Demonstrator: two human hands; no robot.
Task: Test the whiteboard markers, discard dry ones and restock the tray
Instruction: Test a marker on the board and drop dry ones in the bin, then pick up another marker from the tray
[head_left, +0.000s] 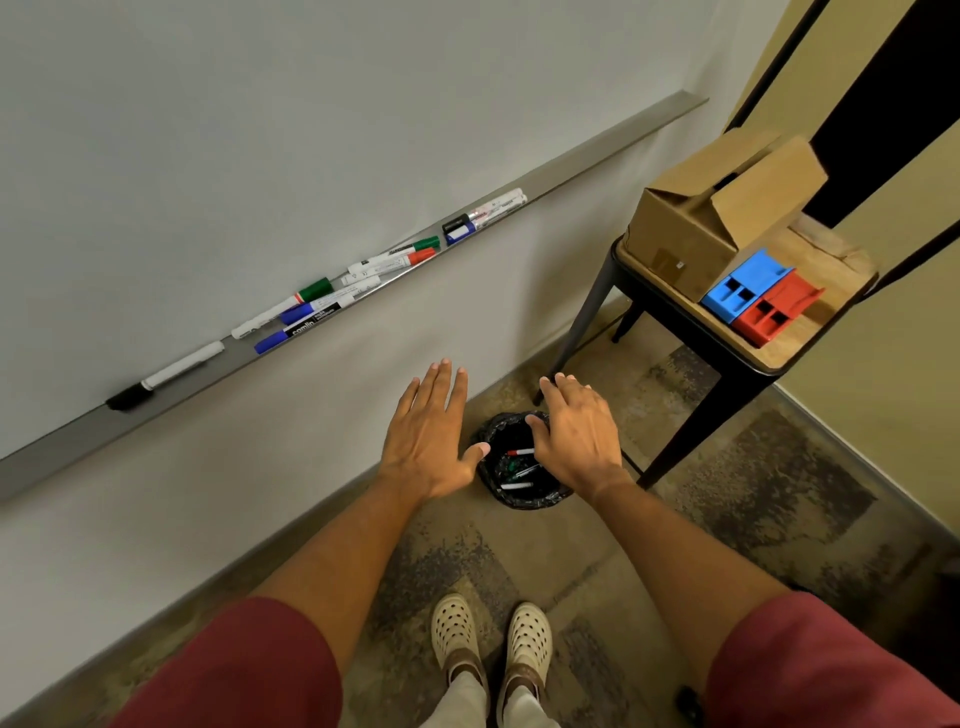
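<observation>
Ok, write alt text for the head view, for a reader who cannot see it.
Both hands, left and right, hang open and hold nothing above a black-lined bin with discarded markers inside. Capped markers lie along the whiteboard tray. A side table holds a cardboard box.

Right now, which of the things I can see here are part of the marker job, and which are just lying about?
Part of the job:
- markers lying along the whiteboard tray
- black-lined bin on the floor, with markers in it
- left hand and right hand, both open and holding nothing

Just lying about:
- blue holder and red holder on the side table
- cardboard box there; its use is unclear
</observation>
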